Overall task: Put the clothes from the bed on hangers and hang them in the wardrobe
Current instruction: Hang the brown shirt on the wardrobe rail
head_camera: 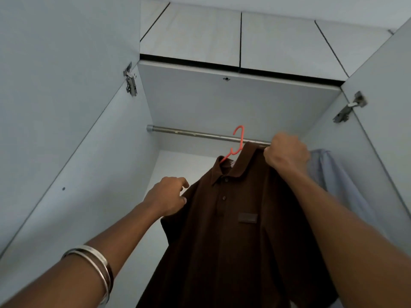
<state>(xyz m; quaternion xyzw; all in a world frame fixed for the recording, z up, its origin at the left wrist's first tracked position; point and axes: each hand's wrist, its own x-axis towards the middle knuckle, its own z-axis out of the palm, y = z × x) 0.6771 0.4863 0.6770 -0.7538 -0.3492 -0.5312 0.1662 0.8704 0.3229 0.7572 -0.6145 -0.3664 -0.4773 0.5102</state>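
Brown polo shirt (233, 230): hanging on an orange hanger (236, 143), held up inside the open wardrobe (222, 103), its hook showing in front of the metal rail (200, 134). Right hand (287, 152): grip curling round the shirt's right shoulder, near the rail. Left hand (166, 195): grip pinching the shirt's left shoulder, lower down. Silver bangles (97, 263): sitting on the left forearm. Pale blue garment (333, 174): hanging far right, behind the right arm.
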